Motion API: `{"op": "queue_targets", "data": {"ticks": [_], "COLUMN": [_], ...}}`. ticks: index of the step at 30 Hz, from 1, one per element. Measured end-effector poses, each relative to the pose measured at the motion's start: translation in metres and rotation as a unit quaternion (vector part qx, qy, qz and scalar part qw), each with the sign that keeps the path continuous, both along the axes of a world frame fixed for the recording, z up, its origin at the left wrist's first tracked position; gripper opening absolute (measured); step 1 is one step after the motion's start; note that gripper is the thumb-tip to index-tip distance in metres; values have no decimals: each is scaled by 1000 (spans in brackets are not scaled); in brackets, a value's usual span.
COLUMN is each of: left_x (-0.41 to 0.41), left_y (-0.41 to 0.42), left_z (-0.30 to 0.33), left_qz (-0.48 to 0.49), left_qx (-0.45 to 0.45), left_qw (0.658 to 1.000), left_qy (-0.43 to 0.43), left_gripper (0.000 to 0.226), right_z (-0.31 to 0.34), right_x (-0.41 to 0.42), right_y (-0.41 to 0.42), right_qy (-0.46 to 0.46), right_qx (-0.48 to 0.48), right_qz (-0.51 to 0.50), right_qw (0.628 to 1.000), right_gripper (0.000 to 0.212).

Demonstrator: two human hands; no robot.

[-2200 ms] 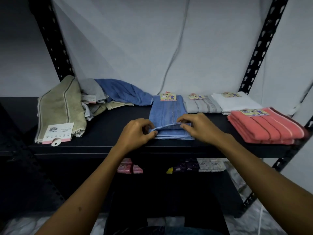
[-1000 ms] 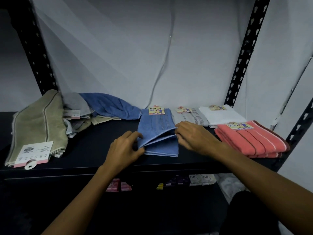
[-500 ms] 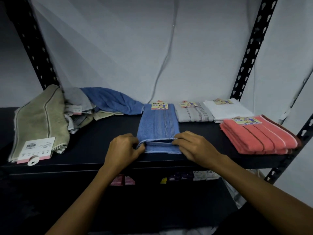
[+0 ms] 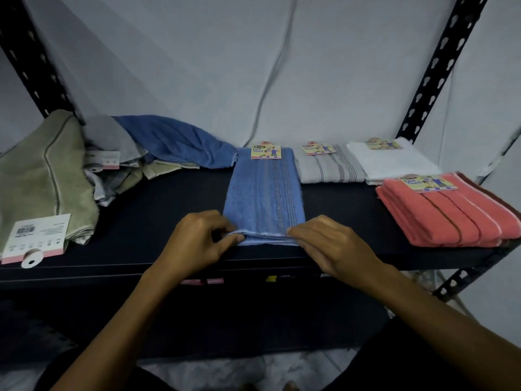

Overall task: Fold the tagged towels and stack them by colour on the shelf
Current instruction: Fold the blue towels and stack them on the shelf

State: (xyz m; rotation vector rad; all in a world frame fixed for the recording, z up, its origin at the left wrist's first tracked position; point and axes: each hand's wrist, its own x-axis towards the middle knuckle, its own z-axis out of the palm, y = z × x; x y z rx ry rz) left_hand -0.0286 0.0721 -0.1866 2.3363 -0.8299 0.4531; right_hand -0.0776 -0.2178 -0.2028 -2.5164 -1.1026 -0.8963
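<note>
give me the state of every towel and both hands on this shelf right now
blue face towel: folded flat, near edge pinched at both corners
left hand: pinching its left corner
right hand: pinching its right corner
grey striped towel: folded, tagged
white towel: folded, tagged
coral towels: folded, stacked
olive towel: loosely folded
dark blue towel: crumpled, unfolded

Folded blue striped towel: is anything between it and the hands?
Nothing visible. The left hand and right hand both pinch the near edge of the folded blue striped towel directly.
</note>
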Motion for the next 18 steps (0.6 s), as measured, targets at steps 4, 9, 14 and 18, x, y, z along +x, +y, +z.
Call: {"op": "queue_targets", "data": {"ticks": [4,9,14,18], "left_x": [-4,-5,-2,-1], "left_y": [2,3,4,3], "left_z": [1,2,2,3], "left_qz": [-9,-24,-29,-39], "left_qx": [-1,-7,-13,-18], "left_qw": [1000,1000,999,999], "left_qy": [1,9,24,30], "left_gripper": [33,23,18,15], "right_z": [-1,1,1,-2], "right_x": [-1,0,1,0], "right_y": [1,3,4,5], "right_qy": [28,57,75,77], "right_qx": [22,46,74,62], "right_qz": [-4,-14,-17,-32], "right_qw": [999,997,994,995], "right_gripper": [18,17,16,15]}}
